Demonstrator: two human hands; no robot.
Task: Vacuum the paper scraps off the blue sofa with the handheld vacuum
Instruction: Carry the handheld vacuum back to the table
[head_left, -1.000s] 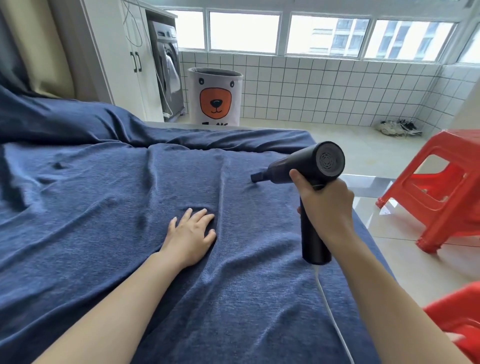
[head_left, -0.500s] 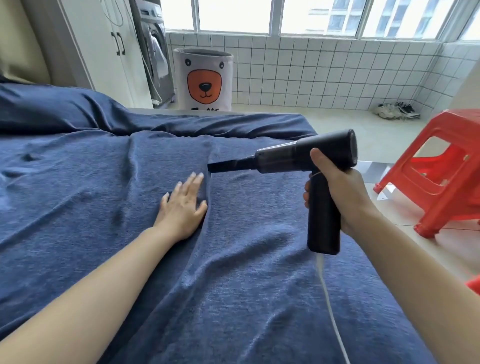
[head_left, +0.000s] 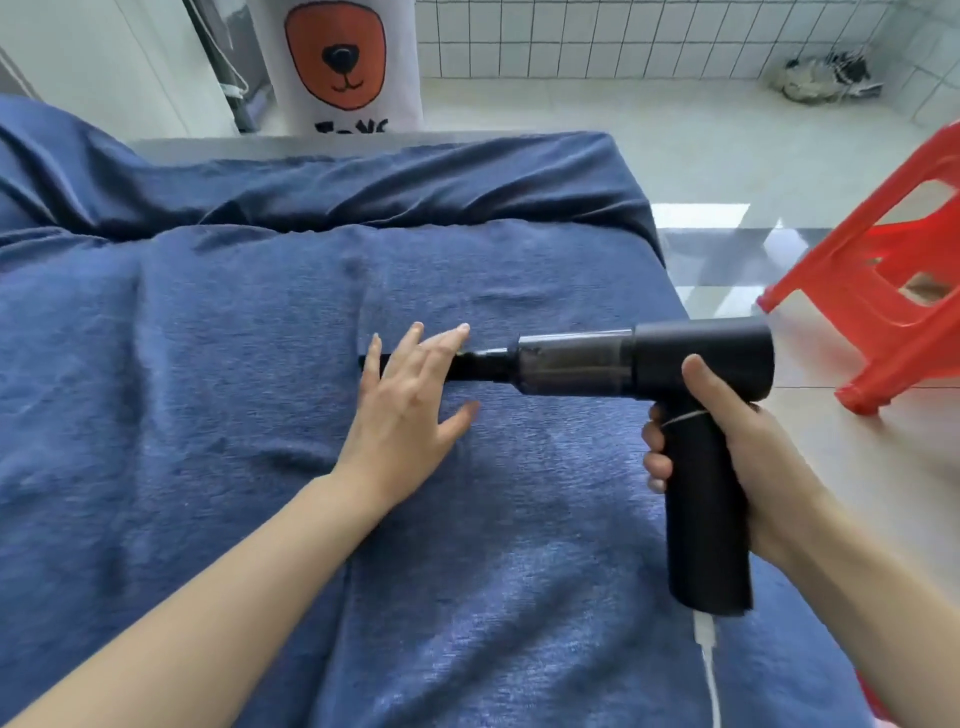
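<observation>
The right hand (head_left: 748, 457) is gripping the handle of the handheld vacuum (head_left: 649, 364), which is pointing left above the blue sofa (head_left: 208, 364). The left hand (head_left: 410, 405), fingers spread, is covering the nozzle; contact is unclear. No paper scraps are showing, so the vacuuming is looking nearly finished.

I see the blue sofa (head_left: 208, 364) spread across most of my view, its dark blue cloth cover rumpled into soft folds, with a thick roll of cloth along the far edge. My left hand (head_left: 410, 410) lies over the cloth near the middle, fingers straight. Beyond the sofa's right edge is pale tiled floor (head_left: 649, 140), where a red plastic stool (head_left: 883, 275) stands.
</observation>
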